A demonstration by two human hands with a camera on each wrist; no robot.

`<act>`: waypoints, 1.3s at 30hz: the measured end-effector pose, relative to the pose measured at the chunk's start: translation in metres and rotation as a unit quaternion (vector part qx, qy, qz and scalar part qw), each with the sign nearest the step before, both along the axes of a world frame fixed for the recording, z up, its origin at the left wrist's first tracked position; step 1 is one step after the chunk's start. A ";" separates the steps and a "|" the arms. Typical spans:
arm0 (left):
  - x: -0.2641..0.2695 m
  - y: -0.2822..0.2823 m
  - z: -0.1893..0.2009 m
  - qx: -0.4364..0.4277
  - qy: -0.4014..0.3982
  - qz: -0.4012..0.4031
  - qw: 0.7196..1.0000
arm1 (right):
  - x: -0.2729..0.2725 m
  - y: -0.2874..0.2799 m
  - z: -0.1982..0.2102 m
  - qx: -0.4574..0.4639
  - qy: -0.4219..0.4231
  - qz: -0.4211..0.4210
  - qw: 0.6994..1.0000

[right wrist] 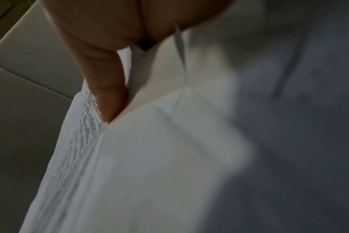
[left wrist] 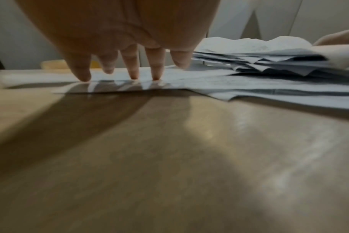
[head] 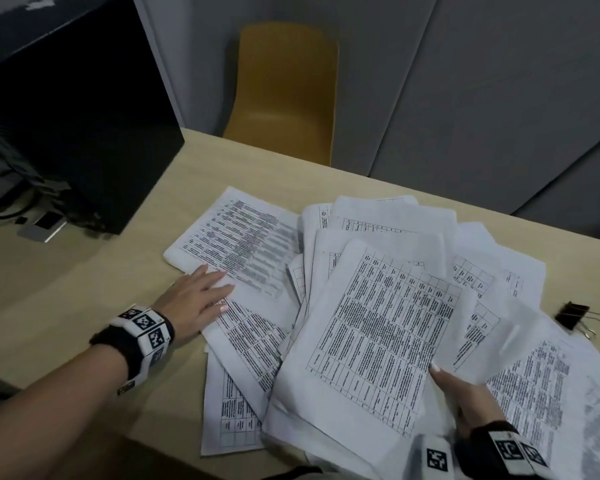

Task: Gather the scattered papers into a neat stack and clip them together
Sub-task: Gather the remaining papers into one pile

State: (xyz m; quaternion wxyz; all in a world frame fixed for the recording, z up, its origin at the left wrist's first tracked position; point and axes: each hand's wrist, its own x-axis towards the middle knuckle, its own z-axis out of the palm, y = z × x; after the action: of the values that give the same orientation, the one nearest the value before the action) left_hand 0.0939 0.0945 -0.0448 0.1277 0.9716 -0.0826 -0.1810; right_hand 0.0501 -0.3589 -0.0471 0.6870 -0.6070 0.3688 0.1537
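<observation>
Several printed sheets lie fanned across the beige table (head: 84, 271). My left hand (head: 215, 292) is flat, its straight fingertips (left wrist: 133, 75) pressing on the left sheet (head: 236, 237) near its front corner. At the lower right, my right hand (head: 458, 393) grips a raised bundle of sheets (head: 378, 327): the thumb lies on top and the other fingers are hidden underneath. The right wrist view shows one finger (right wrist: 108, 100) against the folded paper (right wrist: 149, 157). A black binder clip (head: 572, 315) sits on the table just beyond the right edge of the papers.
A black box-like unit (head: 84, 133) with cables and a small silver device (head: 44, 226) fills the table's left rear. A mustard-yellow chair (head: 284, 91) stands behind the table against grey panels. Some sheets overhang the table's near edge (head: 229, 427).
</observation>
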 end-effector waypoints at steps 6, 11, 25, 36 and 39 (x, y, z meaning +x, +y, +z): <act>-0.009 -0.022 0.019 -0.078 -0.088 0.380 0.918 | -0.001 0.003 0.001 0.008 -0.009 0.001 1.000; 0.004 -0.064 0.025 -0.245 0.043 0.611 0.752 | -0.001 0.003 0.004 0.009 -0.019 0.002 1.000; 0.017 -0.101 0.027 -0.382 0.028 0.611 0.693 | 0.001 0.000 -0.004 0.017 -0.033 0.016 0.999; 0.009 -0.109 0.004 -0.478 0.076 0.545 0.685 | 0.001 -0.001 -0.005 0.026 -0.036 0.017 0.999; -0.004 -0.110 -0.010 -0.451 0.101 0.517 0.721 | 0.001 -0.001 -0.004 0.022 -0.039 0.014 0.999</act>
State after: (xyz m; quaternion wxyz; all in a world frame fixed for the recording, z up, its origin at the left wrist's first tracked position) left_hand 0.0895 -0.0151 -0.0544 0.6317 0.6675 0.3737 -0.1257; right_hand 0.0512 -0.3595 -0.0516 0.7118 -0.6022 0.3299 0.1479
